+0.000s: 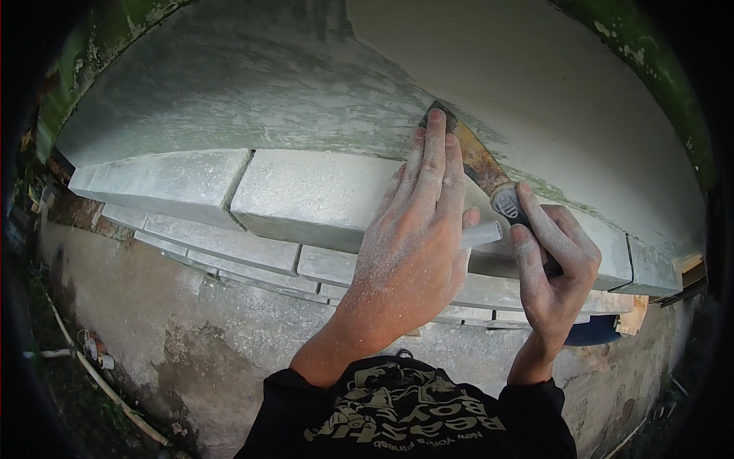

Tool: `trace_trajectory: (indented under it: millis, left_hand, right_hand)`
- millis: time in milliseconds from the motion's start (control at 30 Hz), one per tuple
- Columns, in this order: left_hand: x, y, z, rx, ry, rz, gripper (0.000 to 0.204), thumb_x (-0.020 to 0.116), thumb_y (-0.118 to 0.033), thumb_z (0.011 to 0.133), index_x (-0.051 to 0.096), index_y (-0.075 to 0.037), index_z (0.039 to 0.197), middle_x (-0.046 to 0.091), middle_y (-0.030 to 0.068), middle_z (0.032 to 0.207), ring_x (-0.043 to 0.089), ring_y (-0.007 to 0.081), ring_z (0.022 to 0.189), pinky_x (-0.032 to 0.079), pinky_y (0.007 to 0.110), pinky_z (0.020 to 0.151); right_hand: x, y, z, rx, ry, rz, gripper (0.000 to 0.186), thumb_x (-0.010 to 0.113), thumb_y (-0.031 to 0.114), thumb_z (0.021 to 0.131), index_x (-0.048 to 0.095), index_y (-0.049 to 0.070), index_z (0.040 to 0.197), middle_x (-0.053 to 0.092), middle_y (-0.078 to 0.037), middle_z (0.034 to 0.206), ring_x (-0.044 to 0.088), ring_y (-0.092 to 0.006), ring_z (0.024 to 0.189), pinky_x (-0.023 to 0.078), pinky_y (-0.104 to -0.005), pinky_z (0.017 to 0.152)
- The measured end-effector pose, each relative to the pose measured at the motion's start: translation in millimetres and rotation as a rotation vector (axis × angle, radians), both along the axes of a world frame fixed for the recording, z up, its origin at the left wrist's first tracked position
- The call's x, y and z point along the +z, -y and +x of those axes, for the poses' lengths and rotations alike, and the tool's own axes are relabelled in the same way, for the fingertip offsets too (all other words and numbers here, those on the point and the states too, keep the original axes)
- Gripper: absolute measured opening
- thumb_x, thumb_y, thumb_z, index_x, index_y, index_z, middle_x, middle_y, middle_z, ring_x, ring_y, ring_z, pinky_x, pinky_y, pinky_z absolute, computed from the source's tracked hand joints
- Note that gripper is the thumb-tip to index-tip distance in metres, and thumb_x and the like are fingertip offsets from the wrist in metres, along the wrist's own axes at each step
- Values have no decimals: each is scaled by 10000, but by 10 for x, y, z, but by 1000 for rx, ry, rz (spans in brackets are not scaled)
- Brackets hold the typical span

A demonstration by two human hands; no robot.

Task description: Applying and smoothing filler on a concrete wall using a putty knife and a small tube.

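Note:
A putty knife with a rusty, stained blade (480, 158) and a dark handle runs slantwise against the wall. My right hand (560, 256) is closed round its handle, with the index finger along the neck. My left hand (420, 222) has its dusty fingers stretched out, their tips pressing on the far end of the blade. A pale grey cylindrical rod (483, 234) sticks out under the left thumb, held against the palm; its other end is hidden by the hand. Behind the blade, the wall (267, 92) is streaked grey-green, with a smoother pale coat (520, 61) at upper right.
White block steps or ledges (306, 187) run across just below the blade, with dark joints between blocks. Further down lies a stained concrete floor (229, 344). A dark blue round object (595, 332) sits at lower right, and a thin pole (107, 386) lies at left.

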State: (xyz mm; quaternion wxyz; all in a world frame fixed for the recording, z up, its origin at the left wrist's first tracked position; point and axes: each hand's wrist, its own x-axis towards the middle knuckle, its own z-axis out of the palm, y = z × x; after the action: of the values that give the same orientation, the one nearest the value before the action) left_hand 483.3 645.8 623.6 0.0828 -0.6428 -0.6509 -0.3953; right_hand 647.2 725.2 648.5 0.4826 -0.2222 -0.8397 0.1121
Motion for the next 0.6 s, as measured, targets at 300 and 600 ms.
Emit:
trace_trajectory:
  millis: [300, 600]
  left_hand:
    - [8, 37, -67, 3, 76, 15, 846, 621, 63, 799, 242, 114, 1554, 123, 289, 1669, 266, 483, 1502, 387, 499, 1176]
    - [-28, 39, -25, -34, 28, 31, 806, 620, 29, 845, 241, 123, 1550, 125, 293, 1667, 286, 493, 1488, 373, 510, 1179]
  right_hand:
    - [-45, 9, -49, 26, -32, -76, 415, 694, 7, 800, 738, -15, 1212, 682, -136, 778, 574, -144, 657, 416, -256, 583]
    - [-62, 37, -14, -9, -18, -120, 408, 701, 7, 804, 744, -1, 1210, 690, -141, 803, 603, -156, 677, 455, -272, 617]
